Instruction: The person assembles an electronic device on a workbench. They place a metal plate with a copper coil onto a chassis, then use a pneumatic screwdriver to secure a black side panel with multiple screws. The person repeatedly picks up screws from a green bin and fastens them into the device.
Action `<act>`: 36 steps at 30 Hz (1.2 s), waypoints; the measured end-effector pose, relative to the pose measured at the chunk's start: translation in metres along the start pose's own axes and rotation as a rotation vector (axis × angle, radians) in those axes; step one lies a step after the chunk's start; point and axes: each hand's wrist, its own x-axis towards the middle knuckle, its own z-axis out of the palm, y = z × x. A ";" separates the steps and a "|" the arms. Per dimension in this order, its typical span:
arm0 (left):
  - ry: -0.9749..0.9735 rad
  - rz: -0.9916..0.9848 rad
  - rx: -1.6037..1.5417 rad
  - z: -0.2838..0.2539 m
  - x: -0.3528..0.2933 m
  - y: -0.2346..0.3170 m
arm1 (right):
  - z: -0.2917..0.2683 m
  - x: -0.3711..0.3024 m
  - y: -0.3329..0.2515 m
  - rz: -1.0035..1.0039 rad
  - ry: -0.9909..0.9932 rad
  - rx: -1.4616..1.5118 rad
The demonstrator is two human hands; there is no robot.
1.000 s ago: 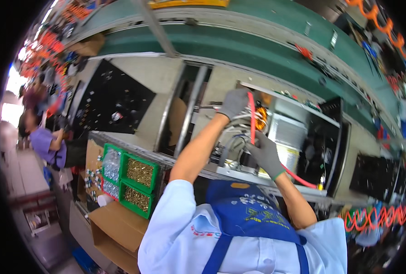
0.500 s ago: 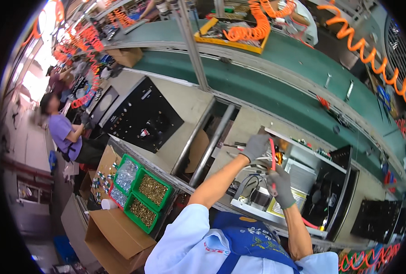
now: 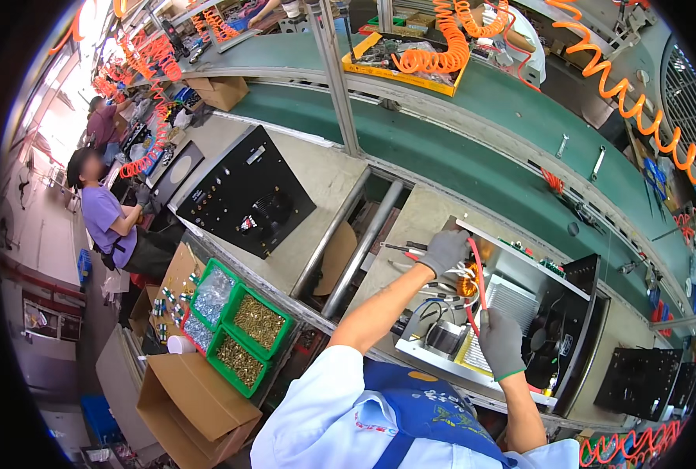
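A thick red cable stretches between my two grey-gloved hands, above an open metal equipment case. My left hand is closed near the cable's upper end, at the case's far left corner. Lower on the same cable, my right hand is wrapped round it over the middle of the case. Under the cable sit a copper-wound coil and a finned silver heat sink. White and black leads with lugs lie beside the coil. My fingers partly hide the cable's ends.
Left of the case are metal rollers and a black panel with fittings. Green bins of brass and silver fasteners stand by an open cardboard box. A green bench runs behind; orange coiled hoses hang above. A co-worker stands left.
My right hand has moved right and slightly down, and the red cable between my hands looks straighter. My left hand has shifted slightly right. The whole view has tilted a little.
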 end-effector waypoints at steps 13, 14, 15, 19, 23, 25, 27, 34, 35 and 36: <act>-0.196 0.053 -0.028 0.005 -0.006 -0.014 | 0.074 0.010 0.018 0.114 -0.512 0.473; -0.109 0.083 -0.153 0.003 -0.006 -0.012 | 0.095 0.006 0.028 0.130 -0.533 0.472; -0.151 0.051 -0.102 -0.001 -0.006 -0.010 | 0.086 0.007 0.015 0.169 -0.570 0.570; -0.134 0.085 -0.097 -0.011 -0.009 -0.002 | 0.096 0.005 0.002 0.290 -0.618 0.728; -0.028 0.133 -0.114 -0.003 -0.016 -0.009 | 0.110 0.004 -0.009 0.291 -0.650 0.791; -0.018 0.129 -0.146 0.000 -0.019 -0.015 | 0.109 0.005 -0.015 0.308 -0.656 0.815; -0.015 0.129 -0.156 0.003 -0.019 -0.018 | 0.109 0.006 -0.015 0.318 -0.655 0.821; -0.023 0.119 -0.238 0.000 -0.022 -0.014 | 0.115 0.015 -0.030 0.178 -0.619 0.584; -0.019 0.112 -0.272 -0.001 -0.023 -0.014 | 0.116 0.018 -0.031 0.198 -0.636 0.587; -0.026 0.104 -0.273 -0.003 -0.025 -0.015 | 0.116 0.019 -0.032 0.219 -0.652 0.590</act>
